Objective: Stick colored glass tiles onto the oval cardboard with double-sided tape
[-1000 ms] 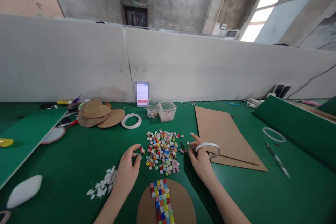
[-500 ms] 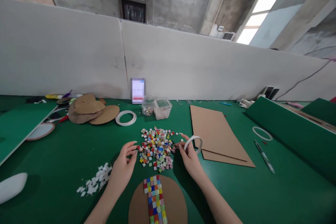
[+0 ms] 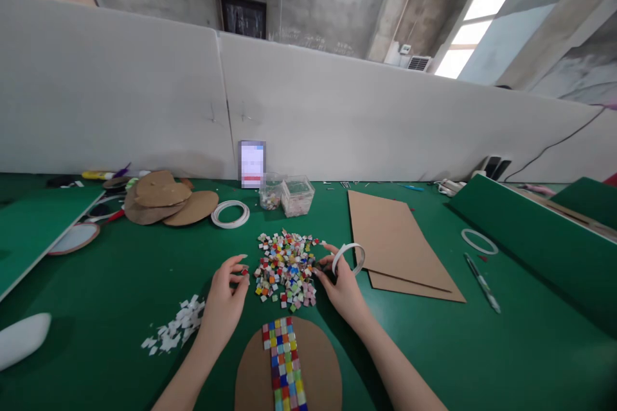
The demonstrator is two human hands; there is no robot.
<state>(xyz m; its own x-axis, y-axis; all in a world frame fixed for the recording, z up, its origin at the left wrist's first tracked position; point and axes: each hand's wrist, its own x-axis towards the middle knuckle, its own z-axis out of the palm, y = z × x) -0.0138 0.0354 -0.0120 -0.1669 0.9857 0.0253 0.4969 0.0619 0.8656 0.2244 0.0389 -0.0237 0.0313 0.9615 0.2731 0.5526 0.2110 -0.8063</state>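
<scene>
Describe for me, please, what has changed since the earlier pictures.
The right hand has moved left, its fingertips now at the right edge of the tile pile. The view has turned, so everything sits farther left. The white ring stays on that hand; the left hand remains left of the pile, and the mosaic strip looks unchanged.

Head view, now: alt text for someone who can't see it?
A person's left hand and right hand flank a pile of small square multicoloured tiles on a green tabletop; a white ring hangs on the right. Nearer, a rounded brown cardboard piece bears glossy multicoloured tile rows.
</scene>
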